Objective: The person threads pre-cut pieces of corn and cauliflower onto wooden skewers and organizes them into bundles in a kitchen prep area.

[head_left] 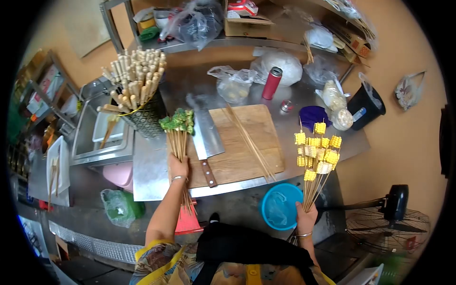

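Corn skewers point(310, 151) upright in right hand point(307, 216), fingers closed round lower sticks, beside desk's point(152, 171) right front, near blue basin point(268, 199). Broccoli skewers point(177, 122) bunched in left hand point(178, 166), grip narrow, over desk, just left of cleaver point(209, 135). Cleaver on cutting board point(264, 124), blade away from person, handle toward front edge. Loose sticks point(250, 142) lie across board, right of cleaver.

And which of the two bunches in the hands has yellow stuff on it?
The corn skewers in the right hand: yellow pieces sit near their upper ends. The broccoli skewers in the left hand have green tops instead.
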{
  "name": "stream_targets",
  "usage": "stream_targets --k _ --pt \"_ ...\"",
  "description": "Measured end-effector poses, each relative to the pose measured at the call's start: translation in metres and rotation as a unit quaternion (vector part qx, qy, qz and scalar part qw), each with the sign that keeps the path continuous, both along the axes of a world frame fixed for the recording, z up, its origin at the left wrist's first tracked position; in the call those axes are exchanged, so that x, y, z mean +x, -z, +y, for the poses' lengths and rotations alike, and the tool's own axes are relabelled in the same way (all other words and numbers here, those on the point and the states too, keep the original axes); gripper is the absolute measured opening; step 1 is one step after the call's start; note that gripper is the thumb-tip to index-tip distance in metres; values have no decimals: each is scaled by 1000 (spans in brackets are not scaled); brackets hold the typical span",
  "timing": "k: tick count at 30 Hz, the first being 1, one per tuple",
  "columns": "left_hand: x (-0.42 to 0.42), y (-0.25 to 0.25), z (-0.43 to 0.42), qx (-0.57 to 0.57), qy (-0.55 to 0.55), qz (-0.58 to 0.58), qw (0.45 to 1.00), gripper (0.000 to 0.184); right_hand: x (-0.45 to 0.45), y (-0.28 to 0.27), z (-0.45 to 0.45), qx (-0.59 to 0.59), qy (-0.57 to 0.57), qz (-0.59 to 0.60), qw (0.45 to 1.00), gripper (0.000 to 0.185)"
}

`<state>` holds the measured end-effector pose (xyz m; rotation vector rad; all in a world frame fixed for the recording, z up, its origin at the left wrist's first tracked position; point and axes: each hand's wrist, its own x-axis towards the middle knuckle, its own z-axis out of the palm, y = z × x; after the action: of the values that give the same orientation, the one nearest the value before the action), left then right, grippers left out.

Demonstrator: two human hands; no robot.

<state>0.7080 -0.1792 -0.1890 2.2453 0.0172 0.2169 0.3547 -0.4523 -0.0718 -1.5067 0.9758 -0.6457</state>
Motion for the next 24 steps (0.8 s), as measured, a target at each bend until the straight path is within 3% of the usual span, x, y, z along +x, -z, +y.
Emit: stream_targets --k 1,2,4,5,10,12,14,19,24 --pt "-8 -25 -6 -59 20 69 996 47 0 -1 3 -4 4 -31 999 13" --pt "-11 -26 -8 -63 22 75 995 47 2 0 4 -8 6 -26 1000 13" --pt "-17 -28 -4 -7 39 -27 999 64 7 4 8 -1 35 -61 998 14" --pt "-24 -32 -2 -4 46 -18 999 76 8 6 9 3 37 -46 998 15" --pt "-53 -61 -8 54 49 -124 990 75 20 0 23 42 51 -30 997 15" --pt "-70 -76 -11 140 122 -177 966 68 23 -7 21 69 51 -22 996 15" --pt "-79 -66 -21 87 245 -109 959 64 21 -11 16 56 19 -34 998 18" --pt "-99 -61 -58 127 191 -79 970 63 11 -14 -7 17 10 -57 998 19" --pt "-68 -14 -77 123 107 -148 975 61 1 -15 -38 -40 -3 -80 996 22"
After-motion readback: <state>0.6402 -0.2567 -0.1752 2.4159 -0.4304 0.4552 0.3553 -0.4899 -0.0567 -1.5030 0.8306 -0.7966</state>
